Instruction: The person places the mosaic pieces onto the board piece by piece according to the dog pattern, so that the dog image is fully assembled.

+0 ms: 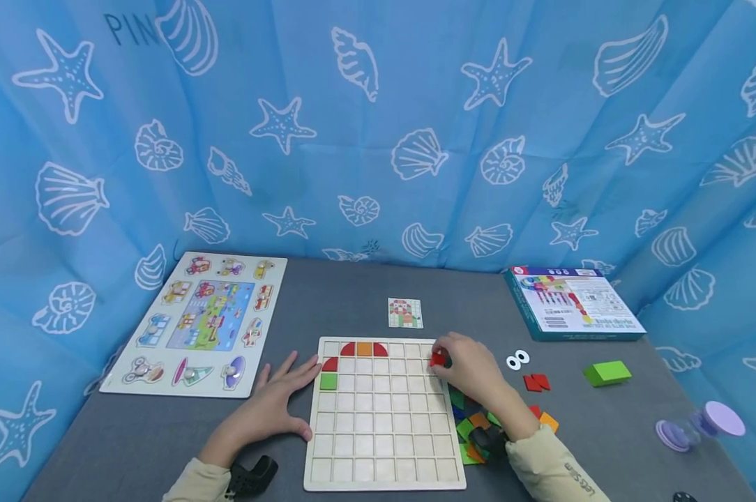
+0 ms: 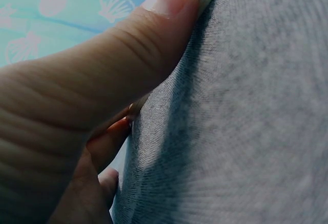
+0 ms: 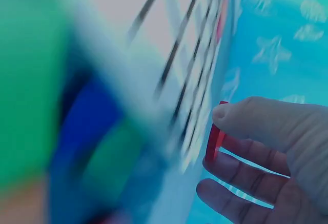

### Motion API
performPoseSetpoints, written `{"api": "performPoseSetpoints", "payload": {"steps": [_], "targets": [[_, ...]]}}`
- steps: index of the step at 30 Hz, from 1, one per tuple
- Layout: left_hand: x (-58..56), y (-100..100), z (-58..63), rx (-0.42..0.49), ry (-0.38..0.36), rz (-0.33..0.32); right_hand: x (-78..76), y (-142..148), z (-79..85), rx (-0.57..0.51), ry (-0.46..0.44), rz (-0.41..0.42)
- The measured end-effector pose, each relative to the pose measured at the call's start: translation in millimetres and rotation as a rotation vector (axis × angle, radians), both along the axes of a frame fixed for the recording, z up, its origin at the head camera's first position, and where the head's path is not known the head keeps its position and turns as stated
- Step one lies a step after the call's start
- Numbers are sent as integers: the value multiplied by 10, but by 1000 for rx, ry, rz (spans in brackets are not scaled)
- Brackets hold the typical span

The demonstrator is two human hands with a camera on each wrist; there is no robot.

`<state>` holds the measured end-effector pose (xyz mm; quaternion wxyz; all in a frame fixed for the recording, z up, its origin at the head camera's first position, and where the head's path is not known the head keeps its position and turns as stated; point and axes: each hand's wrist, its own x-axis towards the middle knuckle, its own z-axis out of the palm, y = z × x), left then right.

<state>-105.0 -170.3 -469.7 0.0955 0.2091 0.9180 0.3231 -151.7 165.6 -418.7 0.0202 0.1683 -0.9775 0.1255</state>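
A wooden grid board (image 1: 384,422) lies flat on the grey table. My left hand (image 1: 276,408) spreads along its left side, with a fingertip at the upper edge and the thumb at the lower edge. At the upper right corner, my right hand (image 1: 472,369) pinches a red tile (image 3: 213,141) between thumb and fingers, close over the squares. Red quarter-round tiles (image 1: 380,349) flank an orange square (image 1: 365,349) in the top row. Down the left column sit another red quarter-round (image 1: 330,364) and a green square (image 1: 328,381).
Several coloured tiles (image 1: 468,427) are heaped under my right forearm. A patterned card (image 1: 405,313) lies behind the board. At left is a vehicle peg puzzle (image 1: 158,293). To the right are a box (image 1: 579,303), white rings (image 1: 513,362), a green block (image 1: 607,373) and a lilac-capped container (image 1: 698,425).
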Motion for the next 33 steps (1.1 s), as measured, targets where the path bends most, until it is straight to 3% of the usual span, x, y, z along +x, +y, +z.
{"api": "performPoseSetpoints", "payload": {"steps": [6, 10, 13, 19, 33], "targets": [[-1, 3, 5, -14, -1, 4, 101, -570, 52, -38, 74, 221], [-3, -2, -2, -9, 4, 6, 180, -962, 29, 18, 98, 378], [-4, -8, -12, 3, 8, 5, 234, -1201, 8, 82, 104, 448], [-6, -10, -11, 5, 6, 4, 290, -1459, -42, 162, 95, 469], [1, 6, 6, 8, 5, 9, 344, -1521, -59, 182, 96, 466]]}}
